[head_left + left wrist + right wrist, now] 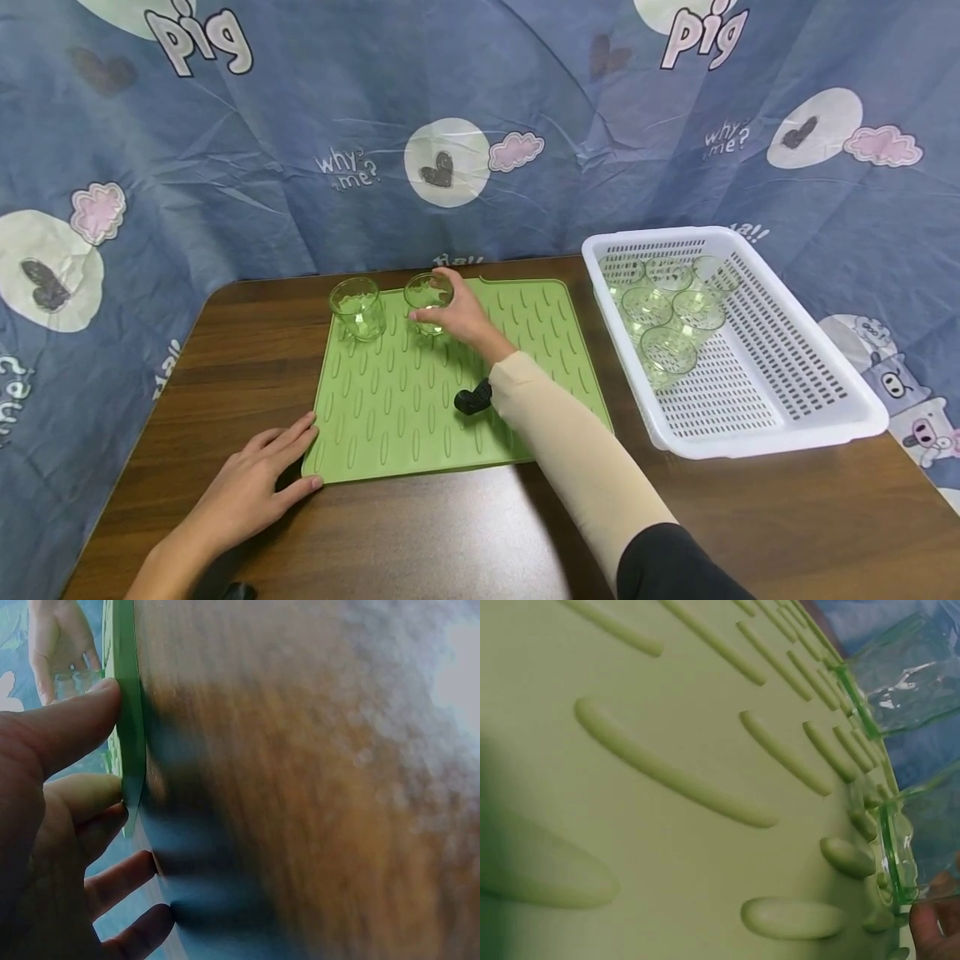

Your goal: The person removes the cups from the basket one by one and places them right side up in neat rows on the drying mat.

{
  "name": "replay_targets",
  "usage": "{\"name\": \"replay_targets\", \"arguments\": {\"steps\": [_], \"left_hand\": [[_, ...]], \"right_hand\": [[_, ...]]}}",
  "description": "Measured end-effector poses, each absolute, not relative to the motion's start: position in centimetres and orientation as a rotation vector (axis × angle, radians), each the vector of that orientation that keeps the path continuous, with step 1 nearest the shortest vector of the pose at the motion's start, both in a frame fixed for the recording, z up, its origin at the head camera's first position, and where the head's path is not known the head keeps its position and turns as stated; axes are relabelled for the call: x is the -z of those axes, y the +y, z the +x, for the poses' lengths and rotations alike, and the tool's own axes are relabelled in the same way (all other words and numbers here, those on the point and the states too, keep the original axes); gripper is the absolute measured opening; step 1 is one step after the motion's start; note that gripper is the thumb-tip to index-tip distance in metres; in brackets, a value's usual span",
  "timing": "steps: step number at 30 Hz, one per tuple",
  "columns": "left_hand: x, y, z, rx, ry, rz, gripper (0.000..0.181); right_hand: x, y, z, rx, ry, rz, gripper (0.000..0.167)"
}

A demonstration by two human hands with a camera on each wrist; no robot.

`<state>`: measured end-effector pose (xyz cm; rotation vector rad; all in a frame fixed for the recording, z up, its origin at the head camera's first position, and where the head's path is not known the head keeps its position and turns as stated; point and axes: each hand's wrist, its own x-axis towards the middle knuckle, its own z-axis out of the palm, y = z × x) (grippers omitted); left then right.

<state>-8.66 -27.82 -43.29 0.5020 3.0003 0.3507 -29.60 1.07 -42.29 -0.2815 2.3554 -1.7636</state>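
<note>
My right hand (463, 312) grips a clear glass cup (427, 292) by its sides at the back of a green ridged mat (420, 417). In the right wrist view that cup (922, 832) stands on the mat, or very near it, and a fingertip (924, 930) shows at its side. Left of it a second glass cup (360, 312) stands upright on the mat's back left corner. My left hand (251, 483) lies with extended fingers at the mat's front left corner, thumb and fingertips touching the edge. The left wrist view shows its thumb (82, 724) against the green edge.
A white perforated plastic basket (832, 400) stands to the right, with several more glass cups (667, 350) grouped along its left side. The brown wooden table (420, 533) ends at a blue printed cloth (300, 167) behind. A black wrist camera (472, 400) hangs beneath my right forearm.
</note>
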Motion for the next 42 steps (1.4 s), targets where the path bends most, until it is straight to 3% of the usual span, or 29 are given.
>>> {"name": "replay_targets", "arguments": {"steps": [42], "left_hand": [[43.06, -27.82, -8.67, -0.347, 2.984, 0.498, 0.074]], "right_hand": [[42.91, 0.51, -29.73, 1.866, 2.241, -0.306, 0.090]]}}
